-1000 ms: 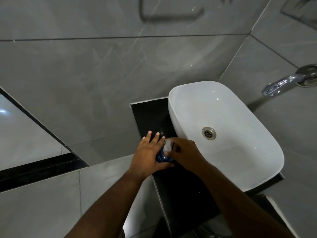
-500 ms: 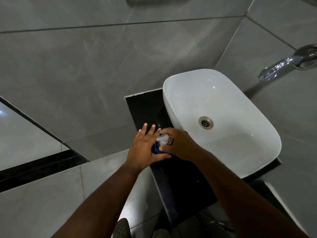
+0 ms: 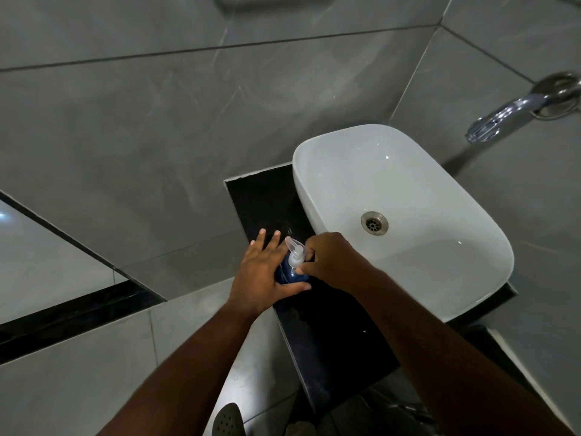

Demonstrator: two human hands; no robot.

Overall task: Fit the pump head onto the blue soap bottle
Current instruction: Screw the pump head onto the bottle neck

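Step in hand, as judged: seating and tightening the pump head (image 3: 295,253) on the blue soap bottle (image 3: 290,273). The clear pump already sat on the bottle's neck, spout pointing away from the person toward the far end of the counter.

The bottle stood on the black counter (image 3: 330,325), near its left edge and just beside the left wall of the white basin (image 3: 405,215). It looked roughly upright, but the hands hid most of it, so a tilt could not be ruled out.

Left hand (image 3: 261,275): wrapped on the bottle's left side, thumb hooked across the near face and pressing it, fingers (image 3: 267,243) extended past the far side instead of curling in. It held the bottle as a brace.

Right hand (image 3: 330,262): closed narrow at the base of the pump, fingertips pinching the collar from the basin side. It touched the pump and lay directly right of the bottle.

Whether the collar thread was fully engaged could not be seen.

Next move, as judged: turn the collar with the right hand while the left hand resists rotation, keeping the pump stem straight so the thread does not cross.
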